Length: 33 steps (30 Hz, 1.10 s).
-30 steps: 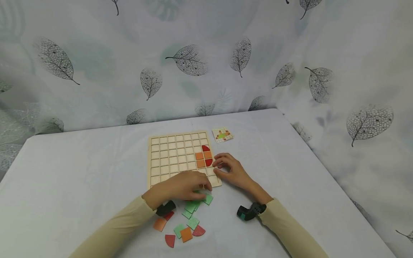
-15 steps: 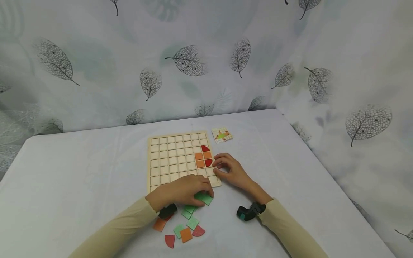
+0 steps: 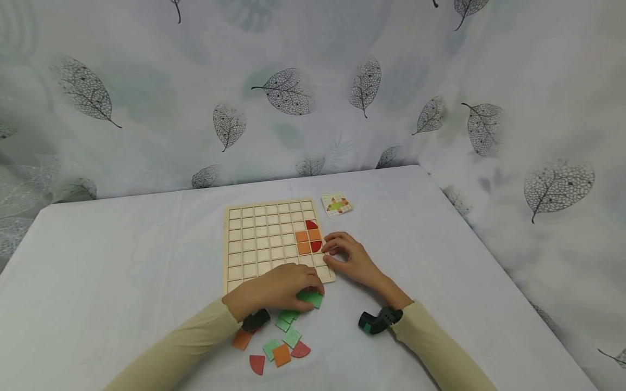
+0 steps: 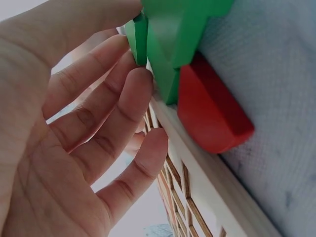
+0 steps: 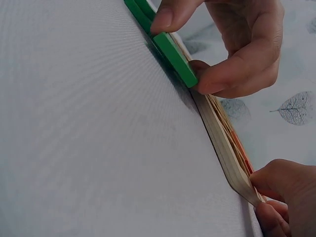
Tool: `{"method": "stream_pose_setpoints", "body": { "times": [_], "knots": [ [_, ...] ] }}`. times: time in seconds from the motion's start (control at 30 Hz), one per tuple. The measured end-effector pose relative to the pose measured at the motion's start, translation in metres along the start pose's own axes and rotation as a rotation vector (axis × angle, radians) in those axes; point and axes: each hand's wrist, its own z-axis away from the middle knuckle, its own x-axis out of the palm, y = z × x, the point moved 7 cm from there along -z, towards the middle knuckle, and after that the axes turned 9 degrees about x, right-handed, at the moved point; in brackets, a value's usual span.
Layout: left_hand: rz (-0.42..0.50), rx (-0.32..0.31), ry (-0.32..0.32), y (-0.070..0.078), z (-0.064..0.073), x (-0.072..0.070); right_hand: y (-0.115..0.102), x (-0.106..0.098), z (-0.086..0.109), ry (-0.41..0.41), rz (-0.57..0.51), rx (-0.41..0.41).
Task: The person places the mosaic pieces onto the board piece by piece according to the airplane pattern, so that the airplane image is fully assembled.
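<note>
My left hand (image 3: 279, 288) is over the near edge of a wooden grid board (image 3: 263, 241). Its thumb and fingertips pinch a green square tile (image 5: 176, 60), clearest in the right wrist view. More green tiles (image 4: 170, 34) lie just beneath that hand, beside a red quarter-circle tile (image 4: 210, 106) at the board's edge. My right hand (image 3: 351, 262) has curled fingers and thumb gripping the board's right edge. Set in the grid near it are several orange squares (image 3: 304, 248) and red quarter-circles (image 3: 316, 246).
Loose tiles lie in front of the board: a green square (image 3: 292, 338), an orange square (image 3: 281, 355) and a red quarter-circle (image 3: 257, 364) among them. A small pattern card (image 3: 336, 205) lies beyond the board's right corner. White cloth (image 3: 127, 260) covers the table; a leaf-print curtain hangs behind.
My left hand has shifted slightly nearer and right over the green tiles, its thumb and fingers closing on one. The right hand stays at the board's edge.
</note>
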Motion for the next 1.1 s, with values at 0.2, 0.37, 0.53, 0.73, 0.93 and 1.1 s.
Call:
{"method": "stream_pose_setpoints", "body": {
  "times": [0.2,0.37,0.53,0.73,0.93,1.1],
  "knots": [
    [0.042,0.000,0.043,-0.001,0.003,-0.004,0.002,0.000,-0.001,-0.006,0.011,0.021],
    [0.063,-0.010,0.059,-0.002,0.008,-0.005,0.004,0.003,-0.001,-0.024,0.007,0.031],
    [0.069,-0.001,0.115,-0.002,0.012,-0.009,0.006,0.004,-0.002,-0.030,0.003,0.047],
    [0.061,-0.021,0.150,-0.005,0.017,-0.012,0.006,0.004,-0.002,-0.033,0.010,0.055],
    [0.083,-0.054,0.159,-0.009,0.020,-0.016,0.005,0.003,-0.001,-0.028,0.016,0.046],
    [0.099,-0.065,0.169,-0.011,0.021,-0.020,0.003,0.001,-0.001,-0.019,0.013,0.043]
  ]
}}
